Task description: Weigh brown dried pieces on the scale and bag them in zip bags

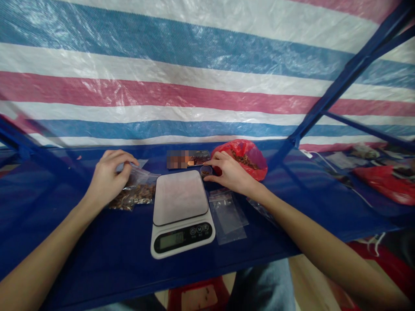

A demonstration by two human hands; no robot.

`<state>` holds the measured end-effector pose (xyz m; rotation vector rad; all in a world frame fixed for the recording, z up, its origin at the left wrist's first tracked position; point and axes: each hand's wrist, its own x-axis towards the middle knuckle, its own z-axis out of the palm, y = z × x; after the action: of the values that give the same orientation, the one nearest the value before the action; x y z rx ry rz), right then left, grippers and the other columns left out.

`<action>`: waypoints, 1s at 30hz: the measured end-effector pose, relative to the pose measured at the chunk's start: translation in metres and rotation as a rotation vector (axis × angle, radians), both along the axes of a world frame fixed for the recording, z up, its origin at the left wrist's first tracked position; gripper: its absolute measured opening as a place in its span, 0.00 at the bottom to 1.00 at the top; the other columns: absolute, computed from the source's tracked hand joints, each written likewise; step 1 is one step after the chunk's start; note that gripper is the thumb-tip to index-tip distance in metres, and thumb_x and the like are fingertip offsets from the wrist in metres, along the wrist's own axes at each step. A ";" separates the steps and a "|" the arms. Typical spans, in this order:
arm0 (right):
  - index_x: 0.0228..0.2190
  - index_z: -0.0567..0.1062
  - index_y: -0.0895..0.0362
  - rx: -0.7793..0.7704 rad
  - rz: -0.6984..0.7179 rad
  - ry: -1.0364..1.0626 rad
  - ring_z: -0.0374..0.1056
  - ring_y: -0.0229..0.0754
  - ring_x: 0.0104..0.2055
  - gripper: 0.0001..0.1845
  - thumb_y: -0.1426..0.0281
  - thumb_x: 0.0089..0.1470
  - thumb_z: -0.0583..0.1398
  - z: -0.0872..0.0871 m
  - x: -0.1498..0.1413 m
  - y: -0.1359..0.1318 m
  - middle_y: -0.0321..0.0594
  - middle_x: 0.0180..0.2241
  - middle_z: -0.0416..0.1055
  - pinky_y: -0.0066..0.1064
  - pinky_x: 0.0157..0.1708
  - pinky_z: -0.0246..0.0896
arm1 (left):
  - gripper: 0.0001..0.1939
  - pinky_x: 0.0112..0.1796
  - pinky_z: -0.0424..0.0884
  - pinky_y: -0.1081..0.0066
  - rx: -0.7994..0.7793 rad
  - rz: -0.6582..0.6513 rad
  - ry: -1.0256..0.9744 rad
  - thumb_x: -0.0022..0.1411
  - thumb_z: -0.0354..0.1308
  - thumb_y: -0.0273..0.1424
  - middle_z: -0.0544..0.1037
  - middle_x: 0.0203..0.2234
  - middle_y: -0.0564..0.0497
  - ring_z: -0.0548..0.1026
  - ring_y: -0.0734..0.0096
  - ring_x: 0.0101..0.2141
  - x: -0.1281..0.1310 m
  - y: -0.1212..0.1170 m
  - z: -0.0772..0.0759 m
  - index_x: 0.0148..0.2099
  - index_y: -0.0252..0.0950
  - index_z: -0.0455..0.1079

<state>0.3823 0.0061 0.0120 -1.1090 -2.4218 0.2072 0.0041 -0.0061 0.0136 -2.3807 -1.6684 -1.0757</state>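
A white kitchen scale (181, 198) lies in the middle of the blue table, its platform bare and its display seeming to read 0.0. To its left, my left hand (112, 175) is closed, pinching the top edge of a clear zip bag (141, 192) that holds brown dried bits. My right hand (228, 172) is closed around a small clear cup (206, 172) just behind the scale's right corner; some brown stuff shows inside. Beside that hand sits an open red plastic bag (259, 168) with more brown bits.
Flat clear zip bags (227, 216) lie right of the scale. A dark printed card or packet (197, 156) rests behind it. Blue frame posts (337, 82) and a striped sheet (181, 90) bound the table. Farther right are another red bag (389, 181) and a cable (330, 166).
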 end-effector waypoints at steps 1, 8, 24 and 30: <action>0.48 0.84 0.55 0.003 -0.011 0.004 0.70 0.53 0.49 0.17 0.64 0.58 0.73 -0.001 -0.002 -0.001 0.46 0.43 0.75 0.45 0.52 0.68 | 0.14 0.52 0.69 0.54 -0.003 0.000 -0.002 0.66 0.48 0.32 0.81 0.36 0.48 0.74 0.55 0.43 0.000 0.000 -0.001 0.36 0.39 0.76; 0.44 0.80 0.55 0.141 -0.036 0.028 0.68 0.56 0.52 0.14 0.70 0.57 0.73 0.008 0.001 -0.009 0.48 0.48 0.74 0.48 0.54 0.66 | 0.14 0.53 0.68 0.55 -0.007 -0.002 0.008 0.66 0.49 0.31 0.81 0.37 0.48 0.74 0.56 0.44 -0.004 0.001 -0.004 0.37 0.39 0.76; 0.46 0.77 0.54 0.199 -0.022 -0.065 0.68 0.58 0.53 0.14 0.70 0.60 0.71 0.017 0.002 -0.017 0.48 0.48 0.77 0.47 0.53 0.63 | 0.14 0.53 0.69 0.56 -0.020 0.008 0.006 0.67 0.49 0.31 0.81 0.37 0.49 0.73 0.57 0.45 -0.003 0.001 -0.003 0.37 0.39 0.76; 0.48 0.77 0.54 0.070 -0.035 -0.029 0.71 0.56 0.51 0.19 0.70 0.57 0.73 0.010 -0.001 -0.015 0.47 0.47 0.79 0.47 0.53 0.65 | 0.13 0.52 0.69 0.54 -0.003 0.004 -0.016 0.65 0.49 0.32 0.81 0.37 0.48 0.74 0.54 0.44 -0.002 0.001 -0.003 0.36 0.39 0.76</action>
<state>0.3810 -0.0091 0.0224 -1.1296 -2.4140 0.0945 0.0018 -0.0050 0.0107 -2.3765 -1.6796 -1.0948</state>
